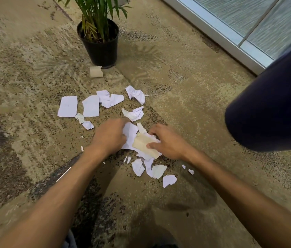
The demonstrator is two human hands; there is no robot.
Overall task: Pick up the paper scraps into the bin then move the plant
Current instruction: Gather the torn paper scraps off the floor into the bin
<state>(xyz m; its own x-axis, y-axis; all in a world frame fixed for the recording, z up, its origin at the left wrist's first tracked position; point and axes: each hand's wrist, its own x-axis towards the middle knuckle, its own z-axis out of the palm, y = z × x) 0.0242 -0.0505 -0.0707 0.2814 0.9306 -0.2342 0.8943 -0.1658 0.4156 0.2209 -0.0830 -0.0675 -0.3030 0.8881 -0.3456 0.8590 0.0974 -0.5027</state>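
Several white and beige paper scraps lie scattered on the patterned carpet. My left hand grips a bunch of white scraps at the middle of the pile. My right hand holds the same bunch from the right, thumb over a beige piece. More torn bits lie just below my hands. A potted plant with long green leaves stands in a black pot at the far middle. A dark blue bin stands at the right edge; only its side shows.
A small folded beige scrap lies at the foot of the pot. A glass wall with a metal frame runs along the far right. Carpet stretches open to the left.
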